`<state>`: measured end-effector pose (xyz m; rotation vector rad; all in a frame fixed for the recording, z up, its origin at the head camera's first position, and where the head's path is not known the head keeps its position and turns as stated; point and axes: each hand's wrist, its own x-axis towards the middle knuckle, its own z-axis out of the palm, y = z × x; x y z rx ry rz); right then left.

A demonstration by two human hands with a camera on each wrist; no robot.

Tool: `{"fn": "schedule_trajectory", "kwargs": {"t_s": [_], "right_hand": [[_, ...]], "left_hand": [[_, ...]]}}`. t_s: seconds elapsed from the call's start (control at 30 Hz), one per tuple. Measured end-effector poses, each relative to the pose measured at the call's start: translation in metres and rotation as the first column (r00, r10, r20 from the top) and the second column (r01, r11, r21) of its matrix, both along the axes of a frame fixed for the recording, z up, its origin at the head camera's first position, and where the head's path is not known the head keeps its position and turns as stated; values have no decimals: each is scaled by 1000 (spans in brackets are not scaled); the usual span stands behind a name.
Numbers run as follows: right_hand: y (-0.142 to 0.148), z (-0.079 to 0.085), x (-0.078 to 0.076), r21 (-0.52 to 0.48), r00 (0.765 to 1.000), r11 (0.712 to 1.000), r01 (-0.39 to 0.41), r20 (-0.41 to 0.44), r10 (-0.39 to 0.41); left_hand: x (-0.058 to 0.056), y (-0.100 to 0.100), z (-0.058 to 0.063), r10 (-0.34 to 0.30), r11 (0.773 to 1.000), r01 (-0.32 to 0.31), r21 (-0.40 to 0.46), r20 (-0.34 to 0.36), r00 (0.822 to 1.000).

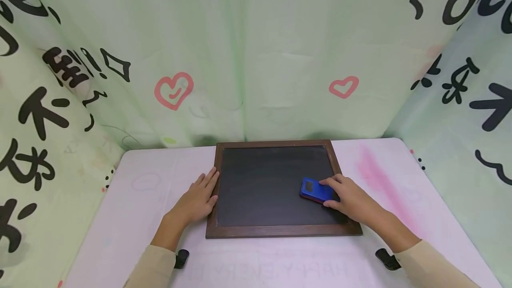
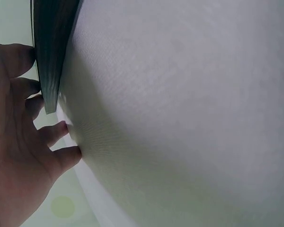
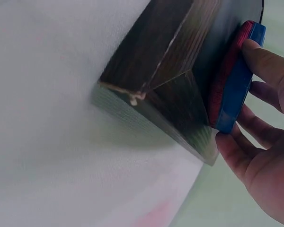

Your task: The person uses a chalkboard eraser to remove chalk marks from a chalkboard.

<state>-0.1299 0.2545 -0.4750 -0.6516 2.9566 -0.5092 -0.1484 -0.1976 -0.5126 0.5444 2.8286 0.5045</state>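
A small blackboard [image 1: 272,186] in a brown wooden frame lies on the table. My left hand [image 1: 197,197] rests at its left edge, fingers spread and nearly straight. In the left wrist view the thumb and some fingertips touch the frame's side [image 2: 54,61], while the other fingers reach past the corner. My right hand [image 1: 352,197] grips a blue blackboard eraser [image 1: 314,190] between thumb and fingers, over the right part of the black surface. Seen from the right wrist, the eraser's red felt side [image 3: 229,71] faces the board, near the frame's corner.
A white cloth-covered table [image 1: 264,263] bears a pink smear [image 1: 384,181] right of the blackboard. Pale green curtains [image 1: 280,57] with black writing and pink hearts hang behind and along both sides. Dark wrist cameras [image 1: 182,259] sit at the sleeve cuffs.
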Motion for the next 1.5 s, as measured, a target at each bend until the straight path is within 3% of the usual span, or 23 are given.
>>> {"fn": "schedule_trajectory", "kwargs": {"t_s": [0.33,0.9,1.23,1.5], "right_hand": [[-22,-2,-8,12,997,998,-55,-54,55],[-110,-5,-27,79,979,977,-200,-18,202],[-173,-4,-27,114,947,941,-319,-2,321],[-203,-2,-22,128,934,927,-354,3,356]], "left_hand": [[1,-1,0,8,1000,-8,-3,4,1000],[1,-1,0,16,1000,-16,2,-11,1000],[0,0,-2,17,1000,-17,14,-2,1000],[-2,1,-1,16,1000,-16,5,-3,1000]]}}
